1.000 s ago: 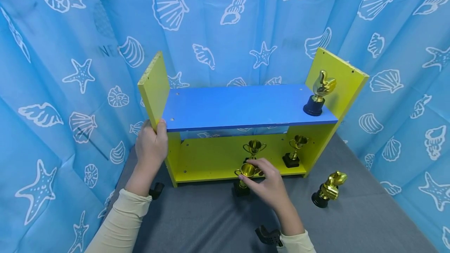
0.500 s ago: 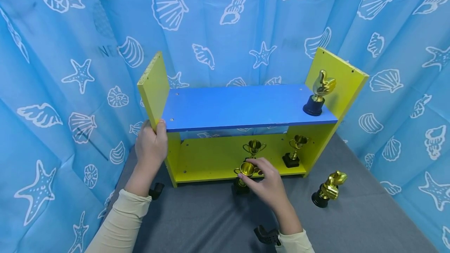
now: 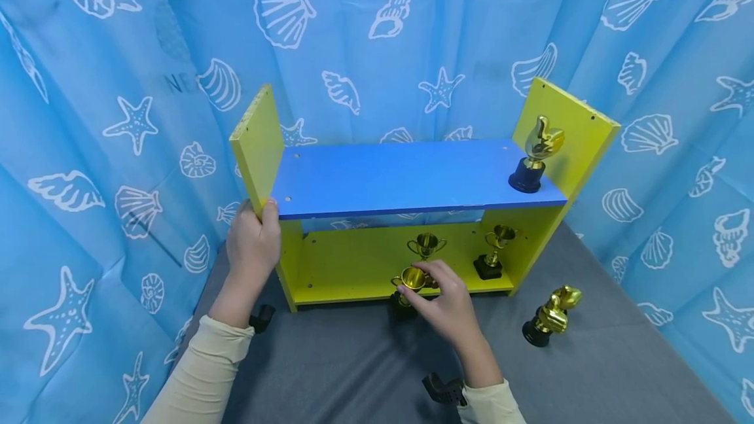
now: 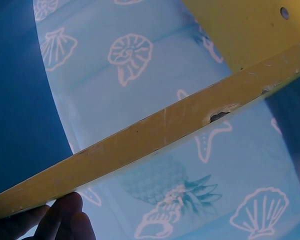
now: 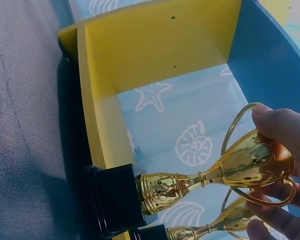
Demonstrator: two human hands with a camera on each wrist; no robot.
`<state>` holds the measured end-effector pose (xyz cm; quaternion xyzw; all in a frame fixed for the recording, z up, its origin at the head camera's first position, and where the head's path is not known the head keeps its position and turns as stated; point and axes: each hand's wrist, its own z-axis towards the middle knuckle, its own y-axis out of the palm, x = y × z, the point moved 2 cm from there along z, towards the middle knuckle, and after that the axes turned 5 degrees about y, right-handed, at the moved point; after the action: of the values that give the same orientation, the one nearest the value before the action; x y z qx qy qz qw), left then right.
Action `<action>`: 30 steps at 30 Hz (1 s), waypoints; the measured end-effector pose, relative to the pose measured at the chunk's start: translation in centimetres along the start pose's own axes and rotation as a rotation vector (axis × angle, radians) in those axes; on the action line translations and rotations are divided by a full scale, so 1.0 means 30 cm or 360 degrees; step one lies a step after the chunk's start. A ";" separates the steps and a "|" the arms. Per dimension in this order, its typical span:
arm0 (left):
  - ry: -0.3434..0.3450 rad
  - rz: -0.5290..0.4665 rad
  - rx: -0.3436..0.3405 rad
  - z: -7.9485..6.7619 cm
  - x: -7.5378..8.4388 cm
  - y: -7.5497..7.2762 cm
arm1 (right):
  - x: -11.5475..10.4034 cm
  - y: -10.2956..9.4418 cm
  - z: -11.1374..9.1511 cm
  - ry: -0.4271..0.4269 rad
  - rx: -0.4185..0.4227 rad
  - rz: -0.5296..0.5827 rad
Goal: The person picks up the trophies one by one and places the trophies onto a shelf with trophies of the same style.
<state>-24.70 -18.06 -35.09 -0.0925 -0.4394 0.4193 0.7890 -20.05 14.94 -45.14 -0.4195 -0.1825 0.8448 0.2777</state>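
Note:
My left hand (image 3: 253, 237) grips the front edge of the yellow left side panel (image 3: 257, 149) of a small shelf unit, just below the blue board. In the left wrist view, its fingertips (image 4: 70, 205) press against that panel's edge. My right hand (image 3: 444, 300) pinches a gold two-handled trophy cup (image 5: 250, 162) by its bowl, thumb on one side and fingers on the other. The cup is upright at the front of the yellow lower board (image 3: 347, 270), and its black base (image 5: 117, 200) overlaps the board's front edge. A matching trophy cup (image 3: 427, 244) stands right behind it.
Another trophy cup (image 3: 495, 250) stands at the lower board's right end. A gold thumbs-up trophy (image 3: 536, 149) stands on the blue board (image 3: 389, 178), at the right. A gold hand-shaped trophy (image 3: 554, 316) is on the grey cloth (image 3: 595, 358). A shell-patterned curtain (image 3: 377, 70) hangs behind.
My right hand has moved the trophy cup slightly forward and left, closer over the lower board's front edge. The left hand keeps its grip in the same place.

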 end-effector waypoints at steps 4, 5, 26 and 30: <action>0.0010 0.0002 -0.0004 0.001 0.003 -0.003 | 0.001 0.007 0.006 0.0032 -0.0010 -0.0010; 0.0010 0.0002 -0.0005 0.002 0.003 -0.003 | 0.001 0.008 0.007 0.0036 -0.0012 -0.0016; -0.0003 -0.0003 -0.0010 0.004 -0.002 -0.001 | -0.017 0.024 0.020 -0.0015 0.0002 -0.0035; 0.0001 0.0001 -0.0005 0.004 -0.003 0.000 | -0.017 0.032 0.023 -0.0017 -0.0008 -0.0034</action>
<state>-24.82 -18.17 -35.07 -0.0940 -0.4398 0.4187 0.7889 -20.67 13.83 -44.94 -0.4138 -0.1905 0.8435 0.2848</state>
